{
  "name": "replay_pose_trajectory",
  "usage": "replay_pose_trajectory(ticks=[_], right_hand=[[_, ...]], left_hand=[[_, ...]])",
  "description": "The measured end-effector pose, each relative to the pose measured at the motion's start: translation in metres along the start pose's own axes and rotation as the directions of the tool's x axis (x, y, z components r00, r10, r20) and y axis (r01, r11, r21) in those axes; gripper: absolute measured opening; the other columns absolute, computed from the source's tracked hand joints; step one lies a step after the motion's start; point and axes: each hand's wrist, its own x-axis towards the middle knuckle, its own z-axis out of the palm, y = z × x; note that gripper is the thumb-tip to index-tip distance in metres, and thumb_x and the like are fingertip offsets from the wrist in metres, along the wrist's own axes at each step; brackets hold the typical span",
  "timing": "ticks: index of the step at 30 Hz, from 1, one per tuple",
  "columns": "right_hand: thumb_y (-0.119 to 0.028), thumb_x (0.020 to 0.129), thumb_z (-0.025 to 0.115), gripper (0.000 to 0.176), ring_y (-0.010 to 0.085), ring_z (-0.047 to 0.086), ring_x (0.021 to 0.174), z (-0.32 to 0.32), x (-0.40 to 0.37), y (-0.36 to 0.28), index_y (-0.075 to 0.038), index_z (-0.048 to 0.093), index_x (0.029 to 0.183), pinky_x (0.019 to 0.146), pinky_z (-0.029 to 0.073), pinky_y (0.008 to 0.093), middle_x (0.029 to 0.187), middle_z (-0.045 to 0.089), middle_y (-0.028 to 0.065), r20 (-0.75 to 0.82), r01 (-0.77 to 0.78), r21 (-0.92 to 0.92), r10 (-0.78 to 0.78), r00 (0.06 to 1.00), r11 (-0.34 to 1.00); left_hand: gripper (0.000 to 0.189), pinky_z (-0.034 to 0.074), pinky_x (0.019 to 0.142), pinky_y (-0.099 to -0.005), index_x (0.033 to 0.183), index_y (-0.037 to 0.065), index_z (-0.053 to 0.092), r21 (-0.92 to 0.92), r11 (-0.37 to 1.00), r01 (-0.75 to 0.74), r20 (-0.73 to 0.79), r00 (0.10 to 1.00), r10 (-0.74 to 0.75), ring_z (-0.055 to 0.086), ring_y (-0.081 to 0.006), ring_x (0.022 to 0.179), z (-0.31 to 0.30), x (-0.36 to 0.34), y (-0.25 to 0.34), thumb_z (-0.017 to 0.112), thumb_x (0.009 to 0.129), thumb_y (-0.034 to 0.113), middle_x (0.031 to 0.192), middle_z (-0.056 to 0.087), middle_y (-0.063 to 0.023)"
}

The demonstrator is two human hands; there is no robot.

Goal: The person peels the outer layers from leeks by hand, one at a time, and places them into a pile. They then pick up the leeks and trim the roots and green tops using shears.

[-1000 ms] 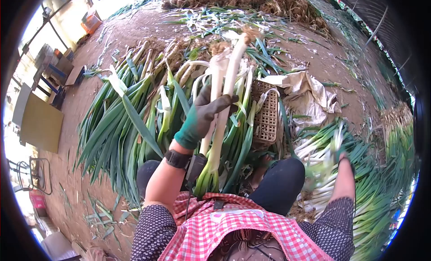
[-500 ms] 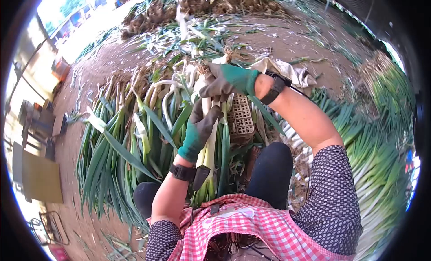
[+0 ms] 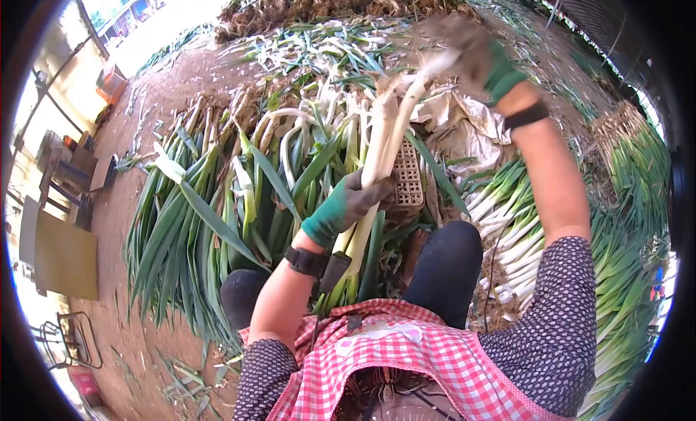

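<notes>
My left hand, in a green and dark glove, is closed round the thick white shafts of green onions. Their roots point up and away, and the leaves run down toward my lap. A pale curved length of one onion bends right, reaching my right hand. That gloved hand is raised and smeared by motion, with its fingers indistinct around the pale end. Just left of the held stalks lies a heap of untrimmed green onions with soil on the roots.
A perforated plastic crate stands behind my left hand, with a crumpled pale cloth beyond. At right lie cleaned green onions in rows. Leaf scraps litter the floor ahead. A metal-framed chair is at far left.
My right hand has left its spot beside the left hand and swung up and right, with the pale onion end drawn that way. My left hand has moved slightly right, still gripping the stalks.
</notes>
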Motion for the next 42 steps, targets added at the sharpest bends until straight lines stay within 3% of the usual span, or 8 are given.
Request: replay_pose_trajectory(ticks=[8,11,16,17,19,24,37,42], right_hand=[[-0.041,0.095,0.048,0.037,0.0113,0.046,0.063,-0.046,-0.082,0.054,-0.006,0.06,0.098,0.059,0.043,0.033,0.072,0.051,0.0036,-0.512,-0.662,-0.625,0.422,0.748,0.415],[-0.028,0.088,0.056,0.024,0.0231,0.06,0.083,-0.012,-0.14,0.155,-0.008,0.067,0.096,0.079,0.049,0.0374,0.088,0.063,0.0087,0.196,0.077,-0.978,0.717,0.669,0.195],[-0.041,0.093,0.059,0.06,0.035,0.06,0.113,0.021,-0.05,0.121,-0.005,0.045,0.138,0.096,0.05,0.0405,0.128,0.057,0.0237,0.004,0.054,-0.872,-0.101,0.995,0.487],[-0.026,0.095,0.055,0.039,0.0305,0.064,0.103,0.027,-0.034,0.096,-0.018,0.052,0.133,0.084,0.053,0.0414,0.123,0.061,0.0149,0.042,0.214,-0.89,-0.394,0.918,0.403],[-0.023,0.093,0.057,0.041,0.026,0.058,0.116,0.013,-0.019,0.045,-0.021,0.052,0.133,0.095,0.049,0.0385,0.127,0.059,0.0085,0.719,0.155,-0.685,-0.625,0.303,-0.712],[-0.022,0.082,0.063,0.05,0.0334,0.056,0.118,0.055,-0.021,-0.053,-0.008,0.055,0.129,0.096,0.05,0.0437,0.128,0.058,0.0177,0.698,0.114,-0.691,-0.7,-0.154,-0.714],[-0.018,0.085,0.063,0.016,0.0278,0.067,0.071,-0.131,-0.216,-0.035,-0.011,0.064,0.099,0.064,0.055,0.0389,0.08,0.068,0.0102,0.636,0.487,-0.762,-0.635,0.439,-0.427],[-0.022,0.077,0.067,0.031,0.0353,0.065,0.083,-0.25,-0.397,-0.094,-0.01,0.063,0.106,0.073,0.05,0.0457,0.092,0.067,0.015,0.004,-0.454,-0.637,-0.592,0.806,-0.623]], left_hand=[[0.038,0.052,0.076,-0.0292,0.113,-0.001,0.062,-0.003,0.979,-0.203,-0.285,0.939,0.194,0.064,-0.0146,0.083,-0.061,-0.022,0.046,0.064,0.092,0.031,0.09,0.067,-0.0062],[0.034,0.053,0.072,-0.029,0.119,0.0,0.062,0.27,0.888,-0.372,-0.276,0.854,0.442,0.064,-0.0153,0.078,-0.075,-0.024,0.096,0.061,0.096,0.025,0.089,0.067,-0.008],[0.04,0.058,0.076,-0.0322,0.131,0.003,0.057,0.863,0.441,-0.245,-0.14,0.724,0.675,0.069,-0.0217,0.093,-0.092,-0.024,0.201,0.05,0.092,-0.002,0.104,0.07,-0.0157],[0.037,0.055,0.079,-0.031,0.131,0.003,0.057,0.955,-0.203,-0.216,0.296,0.643,0.706,0.068,-0.0198,0.095,-0.114,-0.023,0.225,0.055,0.094,0.008,0.102,0.07,-0.0118],[0.041,0.05,0.082,-0.0321,0.122,0.003,0.062,0.837,0.517,-0.181,-0.305,0.629,0.715,0.066,-0.0175,0.091,-0.074,-0.009,0.267,0.058,0.095,0.033,0.097,0.068,-0.0082],[0.03,0.049,0.078,-0.0323,0.111,0.003,0.065,0.883,0.183,-0.433,0.202,0.7,0.685,0.063,-0.0188,0.086,-0.019,0.038,0.277,0.06,0.094,0.027,0.098,0.067,-0.0092],[0.043,0.048,0.074,-0.0247,0.128,-0.001,0.051,0.566,0.79,-0.238,0.383,0.924,0.004,0.056,-0.0106,0.088,0.229,0.079,0.152,0.066,0.09,0.009,0.103,0.062,-0.0045],[0.033,0.048,0.095,-0.0311,0.128,-0.003,0.055,0.681,0.481,-0.552,0.322,0.816,0.48,0.06,-0.0208,0.107,0.177,0.087,0.172,0.051,0.097,0.008,0.122,0.06,-0.0139]])
